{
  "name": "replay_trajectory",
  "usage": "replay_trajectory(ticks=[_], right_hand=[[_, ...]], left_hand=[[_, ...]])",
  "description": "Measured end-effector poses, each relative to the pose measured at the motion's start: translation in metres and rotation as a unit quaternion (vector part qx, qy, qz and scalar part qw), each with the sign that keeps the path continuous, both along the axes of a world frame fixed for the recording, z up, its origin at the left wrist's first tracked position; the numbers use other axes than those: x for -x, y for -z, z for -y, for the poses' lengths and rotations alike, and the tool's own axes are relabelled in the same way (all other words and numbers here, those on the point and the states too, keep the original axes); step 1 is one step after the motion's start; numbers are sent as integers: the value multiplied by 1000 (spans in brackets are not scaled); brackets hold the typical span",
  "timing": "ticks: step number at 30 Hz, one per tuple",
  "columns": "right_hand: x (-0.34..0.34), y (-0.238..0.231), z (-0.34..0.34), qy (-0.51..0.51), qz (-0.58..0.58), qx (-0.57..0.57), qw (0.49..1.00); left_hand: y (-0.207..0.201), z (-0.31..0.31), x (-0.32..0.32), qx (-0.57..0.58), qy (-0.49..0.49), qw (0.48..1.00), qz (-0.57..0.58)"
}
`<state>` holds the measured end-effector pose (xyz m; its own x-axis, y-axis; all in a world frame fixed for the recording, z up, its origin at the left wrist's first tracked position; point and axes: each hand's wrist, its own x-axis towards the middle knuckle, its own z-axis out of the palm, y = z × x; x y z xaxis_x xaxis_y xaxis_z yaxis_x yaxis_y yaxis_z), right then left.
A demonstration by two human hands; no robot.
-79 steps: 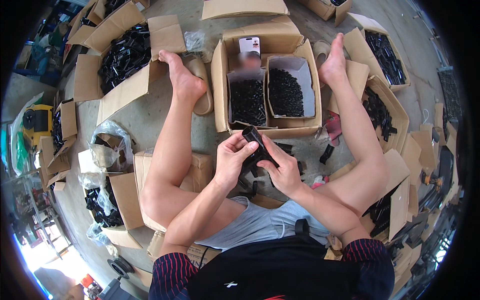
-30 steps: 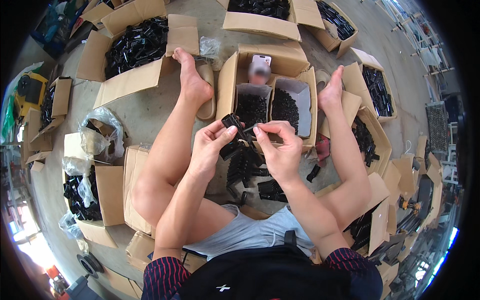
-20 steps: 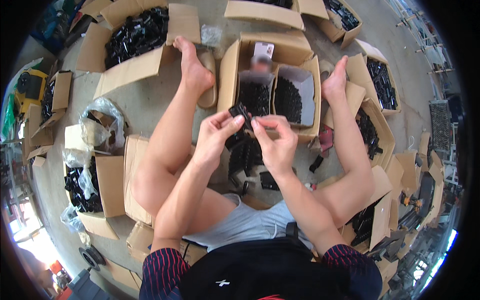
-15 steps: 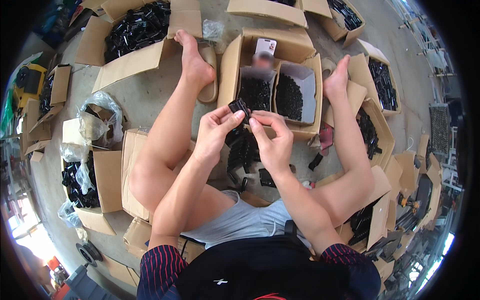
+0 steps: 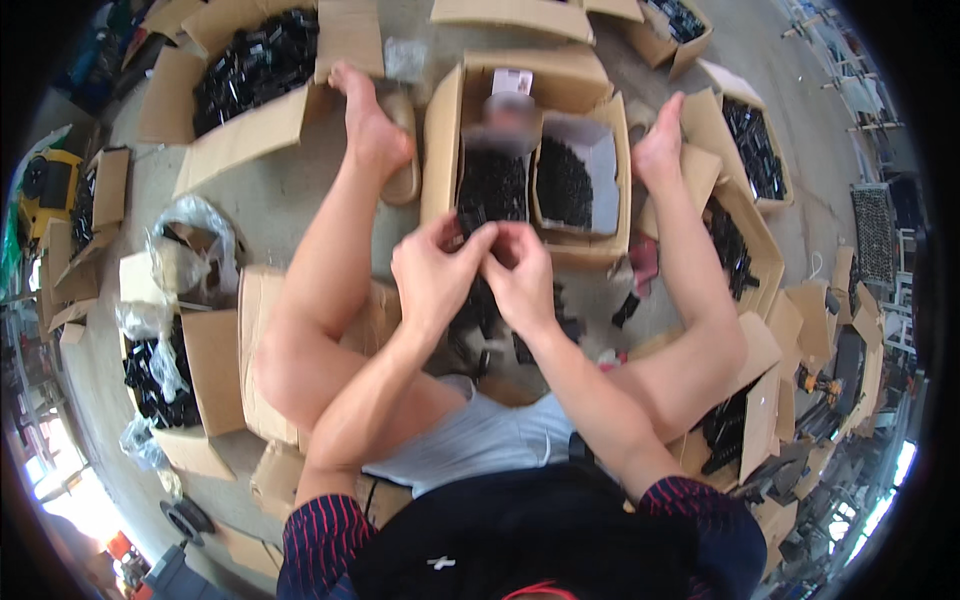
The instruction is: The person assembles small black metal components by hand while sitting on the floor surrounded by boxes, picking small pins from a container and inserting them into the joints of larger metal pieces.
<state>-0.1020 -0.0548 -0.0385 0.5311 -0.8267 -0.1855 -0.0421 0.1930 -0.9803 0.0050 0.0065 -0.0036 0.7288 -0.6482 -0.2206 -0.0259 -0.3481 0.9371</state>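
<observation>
The left hand (image 5: 435, 275) pinches a black part (image 5: 468, 220) at its one o'clock; the right hand (image 5: 522, 285), at three o'clock, curls close, its grip hidden. Best keep the left pinch steady and the right's pressure light.

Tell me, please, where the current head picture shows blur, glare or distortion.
Head view: left hand, right hand and black part look slightly blurred; a smudged patch sits in the middle box; glare whites out the lower left; edges bend toward the rim, and the corners go black.
</observation>
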Motion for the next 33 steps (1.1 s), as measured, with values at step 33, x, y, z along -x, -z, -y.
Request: replay_trajectory(ticks=[33], right_hand=[[0,115,194,-32,-433,331,838]], left_hand=[[54,7,39,101,-42,887,-448]])
